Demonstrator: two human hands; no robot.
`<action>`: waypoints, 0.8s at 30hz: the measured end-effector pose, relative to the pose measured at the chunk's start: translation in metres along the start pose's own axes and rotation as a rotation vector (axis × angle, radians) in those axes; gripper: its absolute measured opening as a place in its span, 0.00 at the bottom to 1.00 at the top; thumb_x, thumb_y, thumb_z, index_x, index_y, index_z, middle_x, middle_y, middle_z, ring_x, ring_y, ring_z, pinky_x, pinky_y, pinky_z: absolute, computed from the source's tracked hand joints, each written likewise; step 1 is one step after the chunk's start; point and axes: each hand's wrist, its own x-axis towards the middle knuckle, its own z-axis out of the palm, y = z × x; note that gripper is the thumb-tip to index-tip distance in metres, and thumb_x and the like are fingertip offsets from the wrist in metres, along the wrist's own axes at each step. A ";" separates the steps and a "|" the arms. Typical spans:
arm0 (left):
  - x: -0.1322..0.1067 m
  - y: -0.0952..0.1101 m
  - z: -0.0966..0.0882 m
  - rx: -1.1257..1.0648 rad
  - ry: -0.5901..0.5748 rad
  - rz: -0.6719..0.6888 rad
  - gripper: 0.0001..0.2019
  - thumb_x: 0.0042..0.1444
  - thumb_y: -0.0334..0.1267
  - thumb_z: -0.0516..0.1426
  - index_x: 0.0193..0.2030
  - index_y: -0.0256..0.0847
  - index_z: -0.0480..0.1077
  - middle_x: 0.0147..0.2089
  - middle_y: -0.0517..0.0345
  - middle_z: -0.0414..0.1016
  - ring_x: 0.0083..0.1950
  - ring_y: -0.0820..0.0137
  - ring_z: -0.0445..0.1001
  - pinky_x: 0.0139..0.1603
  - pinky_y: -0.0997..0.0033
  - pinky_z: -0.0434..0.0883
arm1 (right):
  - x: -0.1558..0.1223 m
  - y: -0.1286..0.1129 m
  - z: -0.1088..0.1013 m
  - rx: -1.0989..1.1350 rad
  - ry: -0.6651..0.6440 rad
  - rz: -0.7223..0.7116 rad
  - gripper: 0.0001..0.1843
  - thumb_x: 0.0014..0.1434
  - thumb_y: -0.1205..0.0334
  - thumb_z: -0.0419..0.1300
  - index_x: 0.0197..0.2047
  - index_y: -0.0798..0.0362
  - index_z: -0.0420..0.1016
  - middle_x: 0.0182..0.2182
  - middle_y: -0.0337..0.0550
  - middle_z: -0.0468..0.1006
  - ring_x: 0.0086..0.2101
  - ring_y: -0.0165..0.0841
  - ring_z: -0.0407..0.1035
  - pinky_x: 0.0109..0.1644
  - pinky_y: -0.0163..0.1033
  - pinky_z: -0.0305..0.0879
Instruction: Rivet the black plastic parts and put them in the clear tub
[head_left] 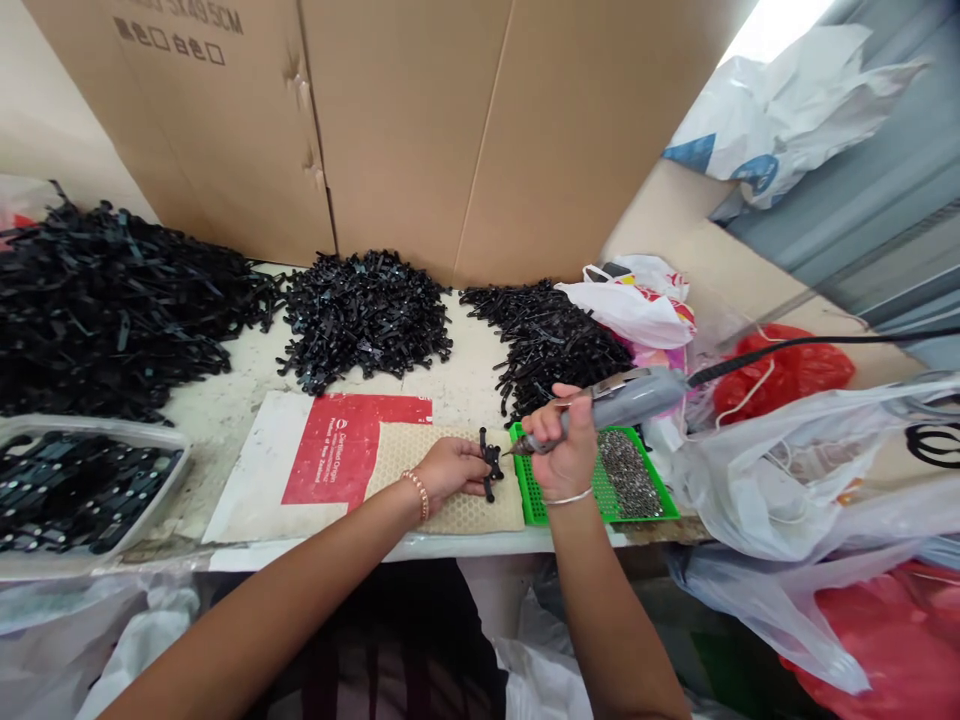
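Black part [492,462] pinched beside a grey screwdriver [641,397]

The left hand [448,468] pinches the black part between its fingers, over the right portion of a cream mat [409,445] on the tabletop [255,355]. The right hand [568,445] has its fingers wrapped round the corded grey screwdriver, whose tip points left, just beside the part; whether they touch, I cannot tell. Under the right hand sits a green tray [536,505], with small metal pieces [630,475] heaped toward its right side. Three piles of black pieces [367,320] lie farther back. More fill the plastic box [177,442] at far left.
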 end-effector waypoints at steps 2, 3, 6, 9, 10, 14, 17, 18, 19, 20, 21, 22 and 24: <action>0.000 -0.001 0.000 -0.003 -0.008 0.014 0.05 0.43 0.22 0.62 0.27 0.32 0.73 0.26 0.55 0.76 0.28 0.72 0.75 0.29 0.76 0.75 | -0.008 0.009 0.005 0.004 -0.004 0.037 0.22 0.44 0.41 0.70 0.32 0.49 0.72 0.12 0.25 0.56 0.14 0.22 0.51 0.22 0.29 0.57; 0.000 -0.001 0.000 -0.003 -0.010 0.018 0.05 0.43 0.22 0.63 0.27 0.32 0.72 0.26 0.55 0.76 0.28 0.72 0.75 0.30 0.75 0.75 | -0.011 0.013 0.006 0.003 0.004 0.046 0.22 0.44 0.41 0.70 0.32 0.50 0.71 0.12 0.25 0.56 0.14 0.22 0.51 0.22 0.29 0.57; 0.000 0.000 0.000 -0.002 -0.005 0.017 0.05 0.43 0.23 0.63 0.27 0.32 0.72 0.25 0.55 0.76 0.28 0.72 0.75 0.30 0.75 0.75 | -0.013 0.020 0.006 -0.004 0.022 0.052 0.23 0.44 0.41 0.69 0.31 0.50 0.70 0.12 0.25 0.57 0.14 0.22 0.51 0.22 0.29 0.57; -0.001 0.001 0.001 -0.007 -0.002 0.019 0.05 0.43 0.22 0.62 0.27 0.32 0.73 0.25 0.56 0.75 0.27 0.73 0.75 0.29 0.75 0.75 | -0.012 0.020 0.005 -0.027 0.009 0.049 0.22 0.46 0.41 0.68 0.31 0.50 0.69 0.13 0.25 0.56 0.15 0.22 0.51 0.22 0.29 0.56; -0.001 0.001 0.001 -0.009 -0.001 0.019 0.05 0.43 0.21 0.62 0.27 0.32 0.73 0.25 0.56 0.75 0.27 0.73 0.75 0.29 0.76 0.74 | -0.012 0.019 0.005 -0.034 0.006 0.047 0.22 0.46 0.42 0.68 0.31 0.50 0.69 0.12 0.25 0.56 0.14 0.22 0.51 0.22 0.29 0.56; -0.002 0.001 0.001 -0.012 0.003 0.017 0.06 0.43 0.21 0.62 0.27 0.32 0.73 0.25 0.57 0.75 0.26 0.74 0.74 0.28 0.77 0.74 | -0.013 0.018 0.006 -0.031 0.013 0.039 0.23 0.45 0.42 0.69 0.31 0.51 0.69 0.12 0.25 0.56 0.14 0.22 0.52 0.22 0.29 0.57; -0.002 0.001 0.001 -0.017 0.002 0.016 0.06 0.42 0.21 0.62 0.27 0.32 0.73 0.25 0.57 0.75 0.27 0.73 0.74 0.28 0.77 0.74 | -0.013 0.019 0.006 -0.022 0.024 0.034 0.23 0.45 0.42 0.70 0.31 0.51 0.69 0.12 0.25 0.57 0.14 0.22 0.52 0.22 0.29 0.56; -0.002 0.001 0.001 -0.019 0.003 0.016 0.06 0.42 0.21 0.62 0.27 0.32 0.73 0.24 0.57 0.75 0.27 0.73 0.75 0.28 0.77 0.74 | -0.013 0.019 0.006 -0.022 0.026 0.033 0.23 0.45 0.42 0.70 0.31 0.51 0.69 0.12 0.25 0.56 0.14 0.22 0.51 0.22 0.29 0.56; -0.002 0.001 0.001 -0.019 0.004 0.016 0.06 0.43 0.21 0.62 0.27 0.32 0.73 0.24 0.56 0.75 0.27 0.73 0.75 0.28 0.77 0.74 | -0.013 0.020 0.006 -0.022 0.025 0.035 0.22 0.45 0.42 0.70 0.31 0.51 0.70 0.12 0.25 0.56 0.14 0.22 0.51 0.22 0.29 0.56; -0.002 0.000 0.001 -0.018 0.005 0.016 0.06 0.43 0.20 0.61 0.27 0.32 0.72 0.24 0.56 0.75 0.27 0.73 0.74 0.27 0.77 0.74 | -0.013 0.020 0.006 -0.022 0.025 0.037 0.22 0.45 0.42 0.69 0.31 0.51 0.70 0.12 0.25 0.56 0.14 0.22 0.51 0.22 0.29 0.56; -0.002 0.000 0.001 -0.017 0.006 0.018 0.06 0.43 0.20 0.61 0.27 0.32 0.72 0.24 0.56 0.75 0.26 0.73 0.74 0.27 0.77 0.74 | -0.013 0.021 0.005 -0.023 0.024 0.037 0.22 0.45 0.42 0.69 0.31 0.51 0.70 0.12 0.25 0.56 0.14 0.22 0.51 0.22 0.29 0.56; -0.002 0.000 0.001 -0.015 0.005 0.020 0.06 0.43 0.20 0.61 0.27 0.32 0.72 0.25 0.56 0.75 0.26 0.73 0.74 0.27 0.77 0.74 | -0.013 0.021 0.005 -0.025 0.024 0.037 0.22 0.45 0.43 0.69 0.31 0.50 0.70 0.12 0.25 0.56 0.14 0.22 0.51 0.22 0.29 0.56; -0.002 0.000 0.002 -0.015 0.001 0.023 0.06 0.43 0.20 0.61 0.27 0.32 0.72 0.24 0.56 0.75 0.26 0.73 0.74 0.27 0.77 0.74 | -0.012 0.021 0.005 -0.028 0.024 0.033 0.22 0.46 0.43 0.69 0.31 0.50 0.70 0.12 0.25 0.56 0.14 0.22 0.51 0.22 0.29 0.55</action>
